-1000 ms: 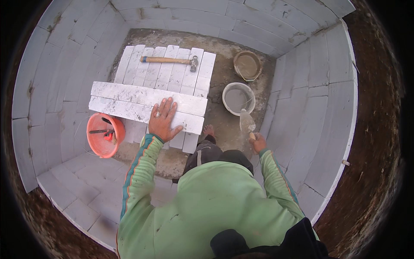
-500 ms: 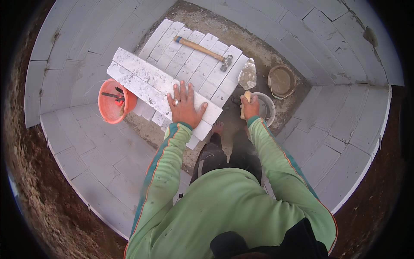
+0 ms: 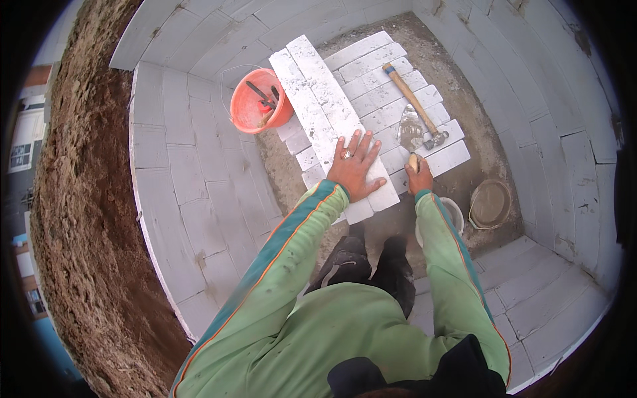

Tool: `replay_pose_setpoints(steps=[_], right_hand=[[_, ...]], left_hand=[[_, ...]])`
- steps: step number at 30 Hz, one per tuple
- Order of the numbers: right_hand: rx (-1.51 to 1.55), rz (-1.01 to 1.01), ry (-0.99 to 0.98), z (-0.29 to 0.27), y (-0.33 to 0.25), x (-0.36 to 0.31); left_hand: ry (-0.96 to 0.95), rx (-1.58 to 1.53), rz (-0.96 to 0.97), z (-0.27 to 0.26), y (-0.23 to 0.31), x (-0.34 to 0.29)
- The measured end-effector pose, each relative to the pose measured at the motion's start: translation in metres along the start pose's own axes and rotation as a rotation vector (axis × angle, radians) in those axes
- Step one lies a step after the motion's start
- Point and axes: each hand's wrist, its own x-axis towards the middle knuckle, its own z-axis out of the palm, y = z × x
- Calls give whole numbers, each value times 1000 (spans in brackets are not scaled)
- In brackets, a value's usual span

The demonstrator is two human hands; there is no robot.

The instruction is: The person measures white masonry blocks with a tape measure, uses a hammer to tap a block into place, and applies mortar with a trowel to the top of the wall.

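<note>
My left hand [image 3: 359,166] lies flat with spread fingers on the near end of two long white blocks [image 3: 322,96], side by side on top of other blocks. A ring shows on one finger. Closed round a wooden handle, my right hand [image 3: 419,177] holds a trowel [image 3: 411,130]. Its mortar-smeared blade points away from me, over the lower row of white blocks [image 3: 371,86]. Close by the blade, a hammer [image 3: 413,99] with a wooden handle rests on that row, its metal head toward the right.
An orange bucket [image 3: 247,109] with tools inside stands left of the blocks. Partly behind my right forearm is a pale bucket [image 3: 454,213]. Right of it sits a round tub [image 3: 491,204] of grey-brown mix. Grey block walls [image 3: 199,152] surround me, with bare earth [image 3: 86,199] outside.
My view has turned, so the whole scene appears rotated. My right hand has brought the trowel from beside the pale bucket leftward over the blocks. The left hand stays on the long blocks.
</note>
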Motion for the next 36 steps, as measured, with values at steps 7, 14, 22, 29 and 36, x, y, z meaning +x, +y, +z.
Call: replay_pose_setpoints(steps=[7,14,22,29,36], right_hand=[[-53,-54,188,-29,-35,-55],[-176,-466,151,13,-149,-134],[-521,-367,82,34,-144,-103],[-605,-254,-77,21,-149,-114],[-665,-108,-160,35,-152,-127]], left_hand=[[61,-84,17,4,-4,-7],[125,-171,18,4,-13,-21],[556,-285,-90,-15,-128,-49],[458,-414,-764,-10,-327,9],[-182,-235,-704,113,-447,70]])
